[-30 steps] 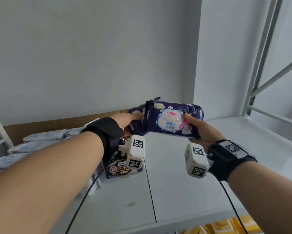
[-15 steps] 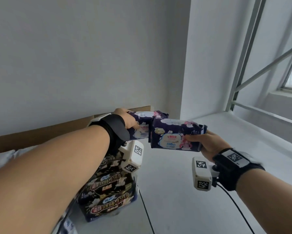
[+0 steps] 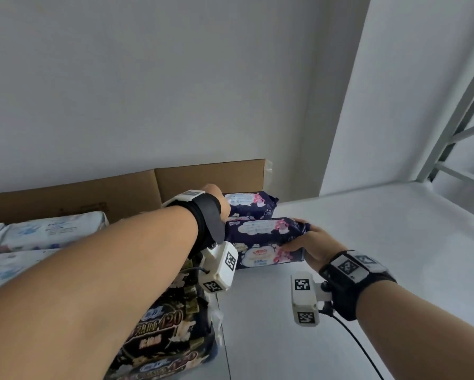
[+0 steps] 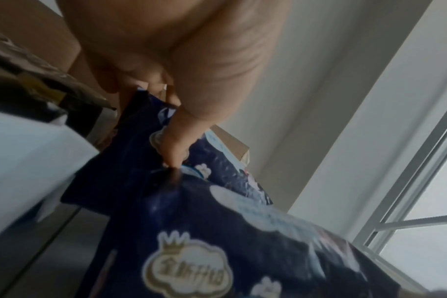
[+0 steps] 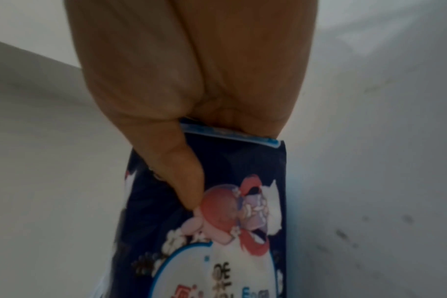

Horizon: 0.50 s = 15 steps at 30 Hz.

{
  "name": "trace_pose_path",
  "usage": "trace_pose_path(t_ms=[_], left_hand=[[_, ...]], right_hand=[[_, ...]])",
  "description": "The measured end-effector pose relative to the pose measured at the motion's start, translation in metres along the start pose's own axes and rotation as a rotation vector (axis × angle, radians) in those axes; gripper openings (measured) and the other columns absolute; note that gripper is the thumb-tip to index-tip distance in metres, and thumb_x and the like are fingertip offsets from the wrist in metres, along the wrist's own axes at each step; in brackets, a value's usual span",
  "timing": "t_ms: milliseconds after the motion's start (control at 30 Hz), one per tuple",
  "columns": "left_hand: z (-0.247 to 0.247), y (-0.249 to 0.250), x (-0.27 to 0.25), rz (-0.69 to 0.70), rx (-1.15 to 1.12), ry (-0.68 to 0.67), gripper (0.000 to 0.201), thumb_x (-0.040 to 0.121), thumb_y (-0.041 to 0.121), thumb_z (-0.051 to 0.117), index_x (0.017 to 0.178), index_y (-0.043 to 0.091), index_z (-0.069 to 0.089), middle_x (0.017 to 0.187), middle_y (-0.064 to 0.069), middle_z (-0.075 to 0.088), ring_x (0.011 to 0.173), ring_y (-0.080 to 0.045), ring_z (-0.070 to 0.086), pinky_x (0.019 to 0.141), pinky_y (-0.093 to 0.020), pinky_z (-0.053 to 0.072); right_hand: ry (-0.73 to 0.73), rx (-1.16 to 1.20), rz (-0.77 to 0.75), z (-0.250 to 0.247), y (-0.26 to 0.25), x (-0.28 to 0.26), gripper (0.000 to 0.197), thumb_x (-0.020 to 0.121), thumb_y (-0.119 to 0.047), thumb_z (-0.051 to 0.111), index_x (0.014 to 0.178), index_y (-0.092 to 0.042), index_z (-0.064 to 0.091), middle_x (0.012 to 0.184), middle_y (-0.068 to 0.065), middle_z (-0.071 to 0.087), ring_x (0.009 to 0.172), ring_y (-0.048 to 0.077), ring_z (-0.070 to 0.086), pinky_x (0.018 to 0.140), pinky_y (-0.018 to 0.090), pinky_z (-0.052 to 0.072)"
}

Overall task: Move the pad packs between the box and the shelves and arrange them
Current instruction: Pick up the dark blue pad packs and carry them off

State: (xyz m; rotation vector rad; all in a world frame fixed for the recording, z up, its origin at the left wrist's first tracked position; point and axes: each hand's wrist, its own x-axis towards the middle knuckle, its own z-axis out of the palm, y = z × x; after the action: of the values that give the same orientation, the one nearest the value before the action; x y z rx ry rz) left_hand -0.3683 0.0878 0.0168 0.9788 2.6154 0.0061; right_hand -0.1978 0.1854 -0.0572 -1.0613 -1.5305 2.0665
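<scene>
On my left sit pale blue packs (image 3: 49, 229) and glossy black ones (image 3: 159, 325) before the cardboard box (image 3: 208, 176). My left hand (image 3: 216, 204) pinches the rear navy pack (image 3: 252, 204) by its near end, thumb on the slick film. Just in front, my right hand (image 3: 316, 249) clamps the front navy pack (image 3: 263, 242) at its right end, long axis running left-right on the white shelf (image 3: 381, 242). Soft and crinkly, I judge they need nudging flush.

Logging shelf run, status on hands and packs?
Left hand grips rear navy pack. Right hand grips front navy pack, on shelf. Nothing blocking.
</scene>
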Motion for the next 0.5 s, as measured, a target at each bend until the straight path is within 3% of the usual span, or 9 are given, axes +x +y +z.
trace_pose_path(t_ms=[67, 167, 233, 300, 333, 400, 500], left_hand=[[0.009, -0.006, 0.017, 0.020, 0.189, 0.018, 0.033, 0.101, 0.030, 0.035, 0.116, 0.013, 0.059, 0.087, 0.000, 0.057, 0.073, -0.019, 0.052, 0.058, -0.023, 0.037], [0.002, -0.009, 0.024, 0.091, 0.327, -0.029, 0.026, 0.097, 0.026, 0.043, 0.108, 0.012, 0.063, 0.068, 0.000, 0.048, 0.054, -0.016, 0.045, 0.047, -0.022, 0.032], [0.000, -0.009, 0.025, 0.123, 0.388, -0.064, 0.021, 0.092, 0.021, 0.051, 0.086, 0.005, 0.063, 0.064, 0.000, 0.047, 0.050, -0.013, 0.040, 0.044, -0.022, 0.030], [0.004, -0.008, 0.027, 0.147, 0.403, -0.040, 0.028, 0.091, 0.018, 0.052, 0.065, 0.009, 0.048, 0.060, 0.002, 0.041, 0.048, -0.013, 0.037, 0.043, -0.022, 0.029], [0.005, -0.009, 0.028, 0.160, 0.451, -0.046, 0.026, 0.093, 0.015, 0.049, 0.067, 0.010, 0.046, 0.060, 0.002, 0.040, 0.048, -0.013, 0.036, 0.043, -0.022, 0.028], [0.006, -0.005, 0.023, 0.109, 0.305, -0.023, 0.014, 0.096, 0.011, 0.043, 0.085, 0.009, 0.052, 0.061, 0.001, 0.038, 0.050, -0.013, 0.035, 0.043, -0.021, 0.027], [0.007, -0.006, 0.022, 0.077, 0.204, -0.052, 0.028, 0.097, 0.009, 0.039, 0.114, 0.001, 0.060, 0.062, 0.001, 0.037, 0.051, -0.012, 0.034, 0.043, -0.020, 0.027]], right_hand=[[-0.020, 0.000, 0.000, 0.008, 0.002, 0.010, 0.062, 0.069, 0.035, 0.043, 0.122, 0.005, 0.055, 0.119, 0.030, 0.061, 0.110, 0.047, 0.058, 0.094, 0.058, 0.046], [-0.023, 0.005, 0.005, 0.015, 0.004, 0.020, 0.061, 0.071, 0.034, 0.035, 0.118, 0.003, 0.057, 0.115, 0.029, 0.061, 0.104, 0.046, 0.059, 0.088, 0.054, 0.049], [-0.033, 0.005, 0.004, 0.018, 0.005, 0.024, 0.061, 0.071, 0.034, 0.031, 0.116, 0.001, 0.057, 0.113, 0.028, 0.060, 0.101, 0.043, 0.058, 0.084, 0.050, 0.050], [-0.043, -0.017, 0.000, 0.022, 0.006, 0.028, 0.062, 0.069, 0.034, 0.029, 0.113, 0.001, 0.057, 0.110, 0.026, 0.061, 0.100, 0.041, 0.058, 0.085, 0.047, 0.050], [-0.046, -0.034, -0.002, 0.024, 0.008, 0.030, 0.063, 0.068, 0.034, 0.028, 0.113, 0.001, 0.057, 0.109, 0.025, 0.061, 0.099, 0.039, 0.058, 0.085, 0.045, 0.051], [-0.046, -0.068, -0.004, 0.028, 0.010, 0.034, 0.064, 0.067, 0.034, 0.028, 0.112, -0.001, 0.057, 0.104, 0.020, 0.062, 0.095, 0.034, 0.059, 0.078, 0.038, 0.052], [-0.038, -0.138, 0.008, 0.032, 0.014, 0.038, 0.056, 0.069, 0.031, 0.031, 0.103, -0.004, 0.059, 0.093, 0.013, 0.064, 0.086, 0.025, 0.059, 0.069, 0.031, 0.051]])
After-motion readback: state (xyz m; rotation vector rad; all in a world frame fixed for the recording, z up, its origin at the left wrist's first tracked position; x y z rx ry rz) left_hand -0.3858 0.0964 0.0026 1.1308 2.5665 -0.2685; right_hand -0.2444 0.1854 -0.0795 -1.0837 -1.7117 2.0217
